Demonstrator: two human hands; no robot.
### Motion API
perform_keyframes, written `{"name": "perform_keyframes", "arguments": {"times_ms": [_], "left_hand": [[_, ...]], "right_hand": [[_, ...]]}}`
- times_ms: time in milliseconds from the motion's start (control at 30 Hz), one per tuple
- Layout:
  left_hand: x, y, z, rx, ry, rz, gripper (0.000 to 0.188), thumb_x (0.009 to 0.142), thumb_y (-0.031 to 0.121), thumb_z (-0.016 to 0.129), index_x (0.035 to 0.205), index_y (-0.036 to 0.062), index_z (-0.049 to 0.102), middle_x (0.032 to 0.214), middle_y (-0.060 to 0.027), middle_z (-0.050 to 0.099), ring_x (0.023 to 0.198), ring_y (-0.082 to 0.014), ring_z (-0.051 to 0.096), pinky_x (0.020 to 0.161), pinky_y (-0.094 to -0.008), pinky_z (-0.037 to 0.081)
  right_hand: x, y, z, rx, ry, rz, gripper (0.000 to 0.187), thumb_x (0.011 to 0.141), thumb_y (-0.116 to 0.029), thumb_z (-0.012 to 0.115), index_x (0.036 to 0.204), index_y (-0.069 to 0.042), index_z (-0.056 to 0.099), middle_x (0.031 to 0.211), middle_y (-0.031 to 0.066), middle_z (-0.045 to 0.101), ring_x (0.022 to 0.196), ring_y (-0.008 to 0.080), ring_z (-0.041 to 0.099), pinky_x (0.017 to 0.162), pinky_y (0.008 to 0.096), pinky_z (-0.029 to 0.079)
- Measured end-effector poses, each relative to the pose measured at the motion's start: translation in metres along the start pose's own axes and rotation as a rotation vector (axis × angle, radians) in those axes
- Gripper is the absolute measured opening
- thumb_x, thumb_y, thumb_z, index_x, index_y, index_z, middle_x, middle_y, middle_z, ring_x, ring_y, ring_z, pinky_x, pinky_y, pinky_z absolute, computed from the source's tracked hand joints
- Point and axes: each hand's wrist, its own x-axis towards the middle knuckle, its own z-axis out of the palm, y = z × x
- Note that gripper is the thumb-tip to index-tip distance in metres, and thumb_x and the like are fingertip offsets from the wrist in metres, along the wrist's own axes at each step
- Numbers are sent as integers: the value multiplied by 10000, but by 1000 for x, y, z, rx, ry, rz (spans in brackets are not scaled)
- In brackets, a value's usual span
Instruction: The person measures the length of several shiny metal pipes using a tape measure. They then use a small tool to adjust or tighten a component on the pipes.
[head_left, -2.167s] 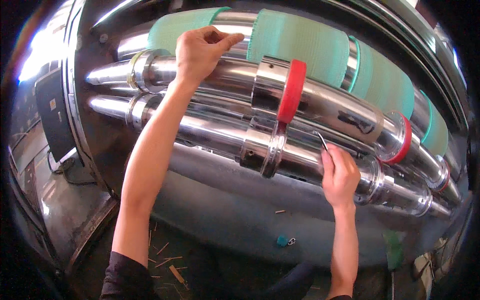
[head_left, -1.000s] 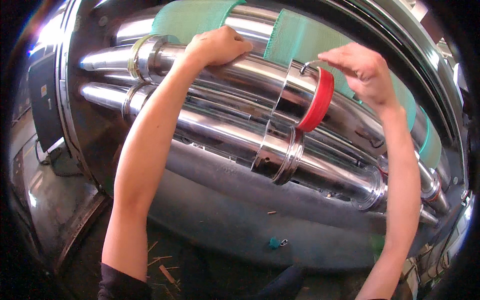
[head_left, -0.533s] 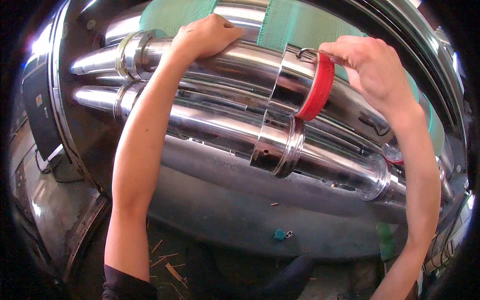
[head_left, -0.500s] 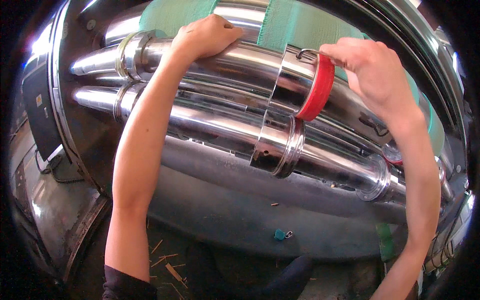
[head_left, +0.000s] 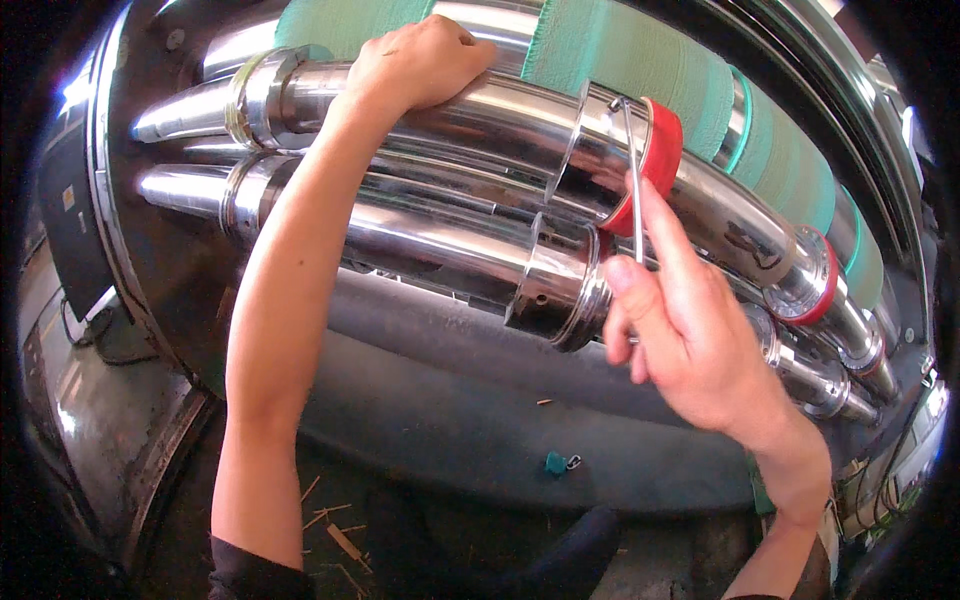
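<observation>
My right hand point(head_left: 680, 320) pinches the long arm of a hex key point(head_left: 633, 170) between thumb and fingers. The key's bent end sits at a hole in a shiny steel collar point(head_left: 585, 165) on the upper shaft. A red ring point(head_left: 667, 145) borders this collar on its right side. My left hand point(head_left: 425, 65) leans on the upper steel shaft point(head_left: 490, 115) with its fingers curled; whatever they may hold is hidden. Below runs a second steel shaft point(head_left: 430, 255), bearing a similar collar point(head_left: 545, 285) with a small hole.
Behind the shafts lies a roller with green textured sleeves point(head_left: 630, 60). A dark machine side panel point(head_left: 150, 270) stands at the left. A small teal object with a metal clip point(head_left: 558, 463) rests on the grey surface below. Wood slivers point(head_left: 347, 542) litter the floor.
My right hand has come down from above the red ring to below the collar. The hex key's long arm has swung down towards me. The left hand has stayed on the shaft.
</observation>
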Motion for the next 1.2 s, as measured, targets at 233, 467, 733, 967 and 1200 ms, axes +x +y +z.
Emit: {"name": "perform_keyframes", "arguments": {"times_ms": [233, 467, 733, 967, 1200], "left_hand": [[-1, 7, -8, -9, -76, -25, 475, 890, 541, 561, 1151, 215, 786, 1088, -176, 754, 1065, -383, 707, 993, -463, 514], [2, -4, 3, -19, 30, 19, 469, 893, 547, 557, 996, 157, 797, 927, -161, 755, 922, -366, 724, 913, -466, 531], [1, -2, -2, -35, -29, -5, 439, 890, 535, 571, 935, 156, 790, 845, -146, 737, 861, -346, 720, 872, -459, 536], [1, -1, 1, -39, -20, 10, 426, 889, 525, 574, 931, 161, 792, 848, -146, 738, 861, -366, 713, 867, -463, 536], [0, -1, 1, -58, 18, 21, 431, 886, 519, 580, 932, 145, 789, 883, -154, 747, 884, -374, 717, 880, -471, 534]], "right_hand": [[12, -8, 29, 575, -72, 33, 642, 1114, -329, 455, 1603, -29, 167, 890, 140, 678, 610, 180, 654, 578, 251, 524], [37, 15, 9, 731, 66, 62, 344, 1066, -292, 578, 1296, -37, 577, 872, 39, 676, 623, 100, 657, 493, 197, 465], [10, -2, 10, 665, 168, -128, 341, 1059, -220, 587, 1328, -13, 551, 858, 114, 727, 580, 157, 663, 556, 236, 513], [54, 31, -70, -461, 635, -649, 201, 1009, -87, 623, 1179, 1, 687, 981, 120, 744, 873, 202, 714, 787, 295, 550], [74, 56, -95, -769, 675, -626, 194, 954, -96, 664, 1129, -88, 747, 990, 101, 726, 870, 302, 706, 752, 348, 543]]}}
